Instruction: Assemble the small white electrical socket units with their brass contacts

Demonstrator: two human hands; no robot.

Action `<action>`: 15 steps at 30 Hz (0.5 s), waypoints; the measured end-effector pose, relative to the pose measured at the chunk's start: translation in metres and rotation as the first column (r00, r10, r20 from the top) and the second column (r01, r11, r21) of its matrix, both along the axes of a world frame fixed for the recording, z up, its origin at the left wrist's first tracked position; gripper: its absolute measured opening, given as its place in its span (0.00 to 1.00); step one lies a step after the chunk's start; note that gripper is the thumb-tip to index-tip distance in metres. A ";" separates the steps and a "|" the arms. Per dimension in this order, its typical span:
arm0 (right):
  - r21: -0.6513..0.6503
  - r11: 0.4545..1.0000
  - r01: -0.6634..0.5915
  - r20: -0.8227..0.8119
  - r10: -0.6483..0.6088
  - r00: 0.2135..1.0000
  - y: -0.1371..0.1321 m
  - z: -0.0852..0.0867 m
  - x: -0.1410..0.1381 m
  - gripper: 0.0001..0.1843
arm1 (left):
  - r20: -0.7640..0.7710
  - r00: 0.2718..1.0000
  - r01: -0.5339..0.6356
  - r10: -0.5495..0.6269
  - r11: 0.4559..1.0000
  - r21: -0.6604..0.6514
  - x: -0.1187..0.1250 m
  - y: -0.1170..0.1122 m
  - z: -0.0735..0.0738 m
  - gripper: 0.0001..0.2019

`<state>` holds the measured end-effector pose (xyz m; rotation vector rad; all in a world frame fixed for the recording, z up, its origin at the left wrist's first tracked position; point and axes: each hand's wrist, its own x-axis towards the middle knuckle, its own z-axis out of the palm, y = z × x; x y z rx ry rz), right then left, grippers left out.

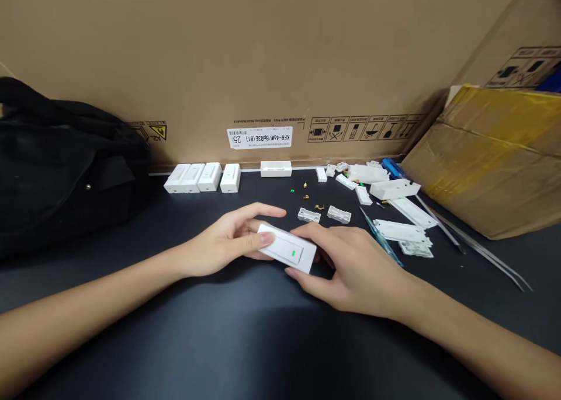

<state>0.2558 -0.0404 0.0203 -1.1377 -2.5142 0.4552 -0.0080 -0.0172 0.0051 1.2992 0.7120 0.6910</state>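
Observation:
Between my two hands, above the dark table, is a white rocker switch (pixel 284 247) with a small green mark on its face. My left hand (pixel 234 236) grips its left end, thumb pressed on the front, index finger stretched out above. Around the right end, the fingers of my right hand (pixel 346 263) and its thumb hold the long edges. The underside of the switch is hidden. Just beyond it lie two small white plastic parts (pixel 339 214). A few tiny brass pieces (pixel 319 207) and a green bit (pixel 292 190) are scattered farther back.
Several finished-looking white switches (pixel 210 177) stand at the back left, and a white housing (pixel 276 169) at back centre. White plastic parts (pixel 401 230), a screwdriver (pixel 381 236) and tweezers (pixel 486 249) lie right. A black bag (pixel 65 166) and cardboard box (pixel 491 160) flank the table (pixel 245 341).

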 end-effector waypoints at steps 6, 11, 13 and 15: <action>0.201 0.979 0.016 0.275 -0.072 0.959 -0.002 -0.006 -0.009 0.24 | -0.149 0.987 0.071 -0.066 0.997 0.029 -0.004 0.007 0.007 0.25; 0.203 0.978 0.043 0.335 -0.111 0.936 -0.004 -0.008 -0.021 0.30 | -0.418 0.908 0.100 0.018 0.961 0.258 -0.001 0.013 0.015 0.23; 0.203 0.976 0.075 0.344 -0.143 0.928 -0.005 -0.008 -0.025 0.32 | -0.534 0.836 0.136 0.124 0.897 0.421 0.000 0.015 0.018 0.22; 0.204 0.973 0.112 0.347 -0.178 0.921 -0.005 -0.007 -0.029 0.33 | -0.576 0.777 0.125 0.253 0.836 0.535 -0.002 0.015 0.023 0.21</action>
